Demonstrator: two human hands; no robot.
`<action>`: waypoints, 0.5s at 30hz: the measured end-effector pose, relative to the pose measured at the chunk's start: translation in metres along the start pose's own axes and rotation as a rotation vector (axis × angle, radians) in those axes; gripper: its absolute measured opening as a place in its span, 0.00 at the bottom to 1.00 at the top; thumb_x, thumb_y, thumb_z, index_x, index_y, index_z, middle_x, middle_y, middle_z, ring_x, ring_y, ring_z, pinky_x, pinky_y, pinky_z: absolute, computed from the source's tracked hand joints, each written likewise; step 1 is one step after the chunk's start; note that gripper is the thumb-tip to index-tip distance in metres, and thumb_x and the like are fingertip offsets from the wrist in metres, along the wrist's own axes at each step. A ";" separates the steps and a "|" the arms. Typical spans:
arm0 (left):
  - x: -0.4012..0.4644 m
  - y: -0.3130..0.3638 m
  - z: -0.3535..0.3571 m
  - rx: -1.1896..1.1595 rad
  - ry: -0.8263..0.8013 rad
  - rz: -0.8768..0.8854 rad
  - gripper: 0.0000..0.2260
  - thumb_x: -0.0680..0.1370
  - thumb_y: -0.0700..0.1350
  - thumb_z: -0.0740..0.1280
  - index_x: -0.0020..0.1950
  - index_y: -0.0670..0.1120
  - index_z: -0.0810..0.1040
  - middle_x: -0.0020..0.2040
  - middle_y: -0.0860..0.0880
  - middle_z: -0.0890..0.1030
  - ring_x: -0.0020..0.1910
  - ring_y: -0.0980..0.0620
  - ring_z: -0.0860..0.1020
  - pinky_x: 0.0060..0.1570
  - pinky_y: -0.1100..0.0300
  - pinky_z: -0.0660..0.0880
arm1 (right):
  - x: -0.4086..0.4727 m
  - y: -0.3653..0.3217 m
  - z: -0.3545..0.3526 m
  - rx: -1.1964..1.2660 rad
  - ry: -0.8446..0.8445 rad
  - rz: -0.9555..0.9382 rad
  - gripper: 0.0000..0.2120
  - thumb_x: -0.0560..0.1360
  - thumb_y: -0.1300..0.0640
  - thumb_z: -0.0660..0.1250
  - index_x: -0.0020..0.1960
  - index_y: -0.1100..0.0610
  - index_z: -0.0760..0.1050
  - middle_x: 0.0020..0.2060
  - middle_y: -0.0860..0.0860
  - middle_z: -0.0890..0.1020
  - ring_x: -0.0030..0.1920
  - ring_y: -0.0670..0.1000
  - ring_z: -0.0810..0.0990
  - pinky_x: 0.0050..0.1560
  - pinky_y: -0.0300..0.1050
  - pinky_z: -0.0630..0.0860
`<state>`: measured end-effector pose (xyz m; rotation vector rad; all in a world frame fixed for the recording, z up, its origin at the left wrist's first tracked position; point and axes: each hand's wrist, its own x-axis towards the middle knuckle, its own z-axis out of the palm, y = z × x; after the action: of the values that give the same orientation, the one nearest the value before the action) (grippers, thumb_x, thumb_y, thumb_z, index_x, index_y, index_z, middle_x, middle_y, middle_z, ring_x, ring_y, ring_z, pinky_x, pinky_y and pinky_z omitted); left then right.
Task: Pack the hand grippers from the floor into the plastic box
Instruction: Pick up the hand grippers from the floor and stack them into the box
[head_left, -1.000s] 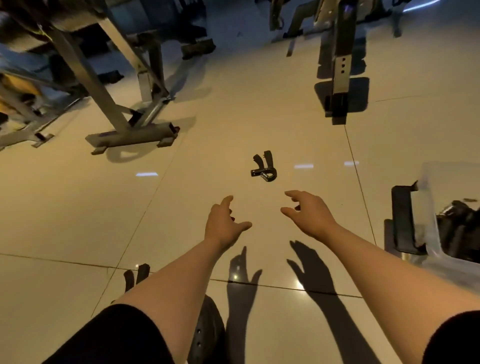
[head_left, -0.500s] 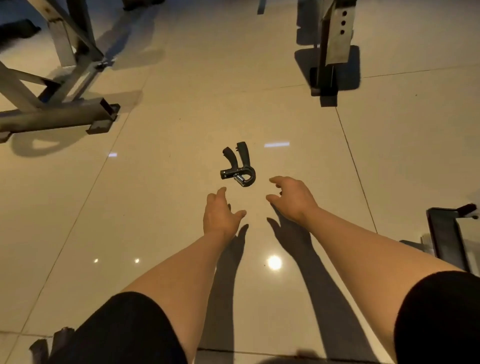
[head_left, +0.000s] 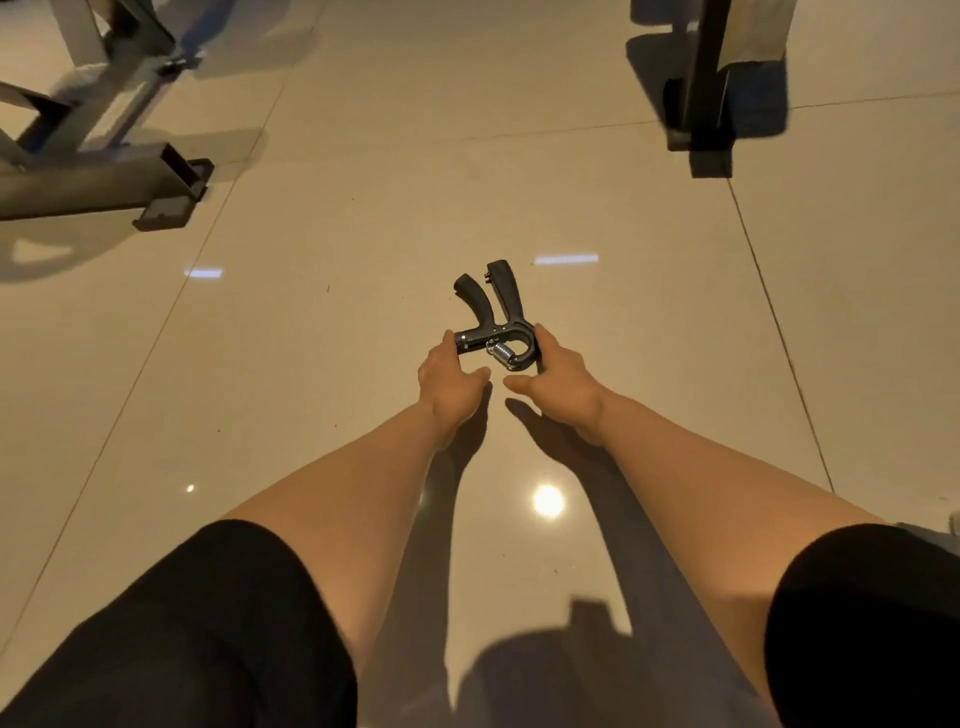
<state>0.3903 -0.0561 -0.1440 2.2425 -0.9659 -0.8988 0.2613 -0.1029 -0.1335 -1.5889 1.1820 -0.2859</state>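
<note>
A single black hand gripper (head_left: 511, 301) with a metal spring lies on the glossy tiled floor, its two handles pointing away from me. My left hand (head_left: 449, 384) reaches out, and its fingertips touch the gripper's left end. My right hand (head_left: 558, 379) touches the curved right side next to the spring. Both thumbs stick out toward each other below the gripper, off it. No finger is visibly curled round it. The plastic box is out of view.
A grey machine frame foot (head_left: 98, 187) lies on the floor at the far left. A dark upright post (head_left: 706, 78) stands at the far right. Beige floor tiles (head_left: 311, 415) surround the hand gripper.
The view has closed in on the hand gripper. Both hands moved forward from short of it to touching its two sides. The black item at the right edge has left the view.
</note>
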 end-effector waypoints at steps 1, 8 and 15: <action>-0.003 0.002 0.000 -0.118 0.005 -0.019 0.19 0.78 0.41 0.65 0.68 0.44 0.68 0.63 0.42 0.73 0.62 0.42 0.73 0.56 0.51 0.73 | 0.000 0.000 0.000 0.042 0.009 0.016 0.28 0.72 0.60 0.69 0.69 0.50 0.63 0.62 0.56 0.73 0.63 0.57 0.69 0.61 0.51 0.71; -0.018 0.014 0.004 -0.680 0.132 -0.228 0.07 0.80 0.44 0.64 0.46 0.44 0.67 0.45 0.40 0.78 0.41 0.48 0.77 0.50 0.53 0.78 | -0.015 0.013 -0.004 0.271 0.100 0.073 0.37 0.72 0.67 0.69 0.75 0.58 0.56 0.69 0.53 0.66 0.69 0.54 0.67 0.59 0.41 0.68; -0.050 0.002 0.022 -0.721 0.183 -0.306 0.10 0.78 0.35 0.66 0.58 0.40 0.72 0.47 0.39 0.79 0.35 0.50 0.80 0.43 0.57 0.81 | -0.040 0.020 -0.008 0.202 0.098 0.056 0.35 0.71 0.63 0.72 0.73 0.62 0.60 0.67 0.58 0.69 0.67 0.56 0.69 0.69 0.50 0.66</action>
<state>0.3468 -0.0230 -0.1384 1.8078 -0.1551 -0.9535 0.2266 -0.0743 -0.1322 -1.3770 1.2300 -0.4363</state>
